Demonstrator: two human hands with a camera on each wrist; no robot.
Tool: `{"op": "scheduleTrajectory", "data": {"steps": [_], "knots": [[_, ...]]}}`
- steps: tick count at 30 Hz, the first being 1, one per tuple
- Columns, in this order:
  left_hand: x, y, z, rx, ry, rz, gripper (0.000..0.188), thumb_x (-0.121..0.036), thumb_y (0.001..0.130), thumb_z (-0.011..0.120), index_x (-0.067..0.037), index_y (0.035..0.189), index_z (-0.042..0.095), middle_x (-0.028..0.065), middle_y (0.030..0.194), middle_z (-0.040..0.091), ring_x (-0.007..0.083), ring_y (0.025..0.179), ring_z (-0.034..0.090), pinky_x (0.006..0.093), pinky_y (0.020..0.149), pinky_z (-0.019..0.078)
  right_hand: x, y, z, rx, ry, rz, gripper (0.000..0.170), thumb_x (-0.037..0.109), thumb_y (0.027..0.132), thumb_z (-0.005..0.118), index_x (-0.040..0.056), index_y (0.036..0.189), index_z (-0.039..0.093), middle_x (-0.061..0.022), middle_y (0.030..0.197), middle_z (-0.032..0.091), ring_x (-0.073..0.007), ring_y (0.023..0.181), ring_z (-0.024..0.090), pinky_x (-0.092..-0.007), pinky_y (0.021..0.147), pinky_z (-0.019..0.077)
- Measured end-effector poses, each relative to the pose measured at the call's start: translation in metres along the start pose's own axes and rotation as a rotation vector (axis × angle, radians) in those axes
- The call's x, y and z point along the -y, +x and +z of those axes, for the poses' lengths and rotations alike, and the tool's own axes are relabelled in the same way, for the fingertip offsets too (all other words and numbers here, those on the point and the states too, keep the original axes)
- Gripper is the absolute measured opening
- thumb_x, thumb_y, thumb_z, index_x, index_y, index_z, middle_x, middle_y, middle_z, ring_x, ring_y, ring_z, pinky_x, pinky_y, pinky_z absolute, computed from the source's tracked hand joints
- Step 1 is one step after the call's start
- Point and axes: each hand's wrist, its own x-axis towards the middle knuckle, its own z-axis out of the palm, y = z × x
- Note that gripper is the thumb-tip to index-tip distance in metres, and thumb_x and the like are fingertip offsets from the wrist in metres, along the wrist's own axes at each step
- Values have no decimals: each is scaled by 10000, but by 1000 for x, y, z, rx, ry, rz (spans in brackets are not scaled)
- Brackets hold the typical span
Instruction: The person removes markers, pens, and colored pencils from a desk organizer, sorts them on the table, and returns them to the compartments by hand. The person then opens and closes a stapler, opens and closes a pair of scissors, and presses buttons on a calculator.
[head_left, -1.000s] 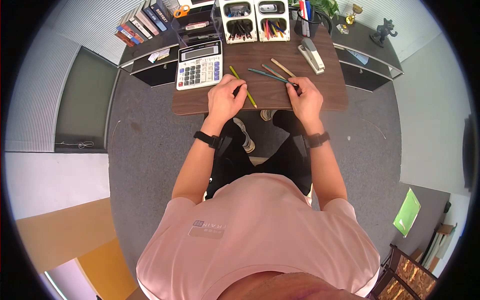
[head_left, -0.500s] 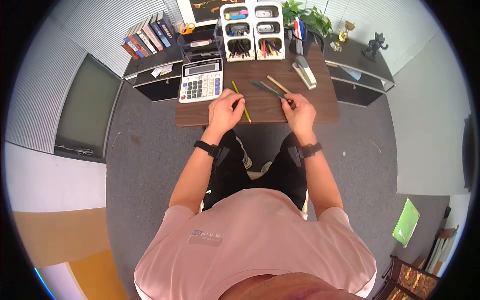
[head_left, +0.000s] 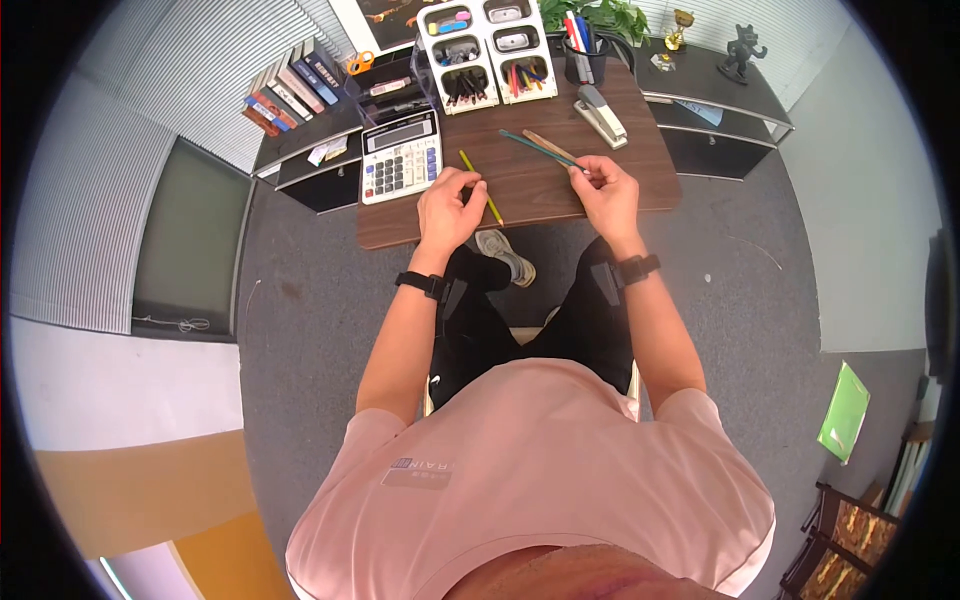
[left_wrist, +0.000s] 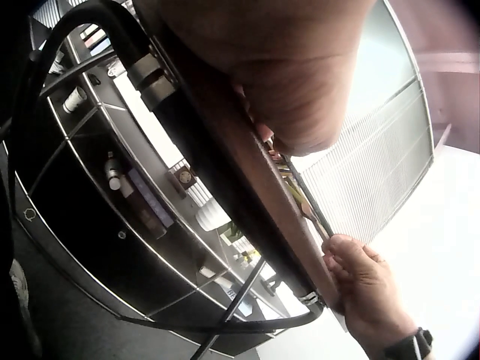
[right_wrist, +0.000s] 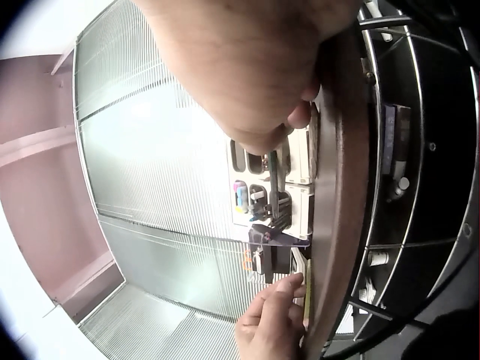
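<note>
My right hand [head_left: 608, 195] pinches the near ends of a teal pencil [head_left: 535, 145] and a brown wood-coloured pencil [head_left: 552, 148] over the right part of the desk. Their far ends point up and left, close together. In the right wrist view, the green pencil [right_wrist: 274, 178] sticks out past that hand's fingers. The left hand [head_left: 450, 210] holds a yellow-green pencil [head_left: 494, 208] between thumb and fingertips, low at the desk by the front edge. Part of that pencil is hidden under the fingers. A white calculator [head_left: 400, 165] lies just beyond the left hand.
At the back of the brown desk [head_left: 530, 195] stand white organizer racks [head_left: 470, 55] with pens and pencils, a dark desk holder [head_left: 390, 95], and a black pen cup [head_left: 588, 68]. A grey stapler [head_left: 602, 118] lies at right. Books [head_left: 300, 85] stand on the left cabinet.
The pencils at the right hand, fanned out on the desk before, are now gathered closer together. The left hand stays by the yellow-green pencil, whose slant has shifted slightly. The head view has tilted.
</note>
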Motion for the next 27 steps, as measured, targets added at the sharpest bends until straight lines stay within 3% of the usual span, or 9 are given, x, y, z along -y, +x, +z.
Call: {"op": "scheduleTrajectory", "data": {"steps": [6, 9, 12, 14, 16, 17, 21, 23, 27], "knots": [[10, -2, 1, 1, -62, -6, 224, -199, 1025, 842, -37, 1181, 843, 51, 941, 758, 141, 660, 627, 318, 654, 548, 1, 4, -3, 0, 129, 99, 194, 149, 1018, 898, 25, 1162, 858, -12, 902, 820, -73, 814, 726, -281, 776, 607], [25, 0, 4, -54, -463, -130, 380, -233, 1162, 746, -9, 1468, 732, 36, 1150, 788, 49, 770, 606, 241, 661, 488, 3, 3, -1, 58, 319, 146, 197, 125, 1024, 895, 1, 1168, 842, 9, 921, 813, -53, 834, 712, -264, 777, 594], [-3, 16, -11, -151, -663, -203, 393, -226, 1177, 729, -16, 1508, 705, 31, 1157, 775, 43, 823, 633, 232, 666, 486, 31, -6, 1, 238, 301, 180, 189, 109, 1026, 892, -5, 1164, 834, 4, 943, 815, -45, 840, 707, -257, 771, 585], [-18, 26, -18, -147, -663, -218, 337, -238, 1183, 721, -10, 1429, 759, 23, 1097, 772, 36, 777, 625, 233, 645, 478, 57, -8, 3, 286, 313, 240, 172, 85, 1029, 878, -17, 1160, 831, -10, 957, 819, -51, 857, 728, -264, 778, 595], [-12, 34, -22, 66, -557, -290, 306, -256, 1183, 725, 1, 1323, 811, 16, 1020, 777, 37, 700, 593, 237, 618, 465, 65, -3, 6, 384, 421, 274, 152, 56, 1033, 858, -31, 1154, 828, -33, 969, 833, -73, 886, 768, -269, 789, 616], [-12, 35, -20, 54, -551, -283, 282, -264, 1180, 737, -3, 1210, 840, -5, 919, 758, 34, 652, 567, 237, 594, 443, 69, 0, 6, 381, 422, 281, 152, 56, 1033, 858, -31, 1154, 828, -33, 969, 833, -73, 886, 768, -269, 789, 616], [6, 40, -13, 84, -665, -417, 245, -250, 1173, 752, -18, 1162, 831, -28, 871, 728, 32, 664, 577, 236, 587, 429, 70, 12, 10, 410, 401, 375, 159, 53, 1030, 857, -38, 1157, 828, -70, 1015, 853, -110, 898, 808, -269, 801, 640], [9, 43, -9, 95, -717, -456, 236, -244, 1160, 778, -14, 1114, 809, -53, 864, 721, 36, 715, 609, 232, 635, 482, 68, 17, 10, 412, 366, 390, 161, 53, 1029, 860, -35, 1160, 829, -80, 1029, 857, -119, 895, 815, -270, 805, 647], [6, 50, -3, 146, -625, -386, 270, -266, 1148, 796, -1, 1103, 824, -37, 876, 744, 54, 740, 629, 257, 663, 503, 68, 26, 14, 417, 410, 393, 155, 30, 1024, 857, -34, 1162, 829, -91, 1016, 857, -124, 892, 817, -274, 822, 659]]}}
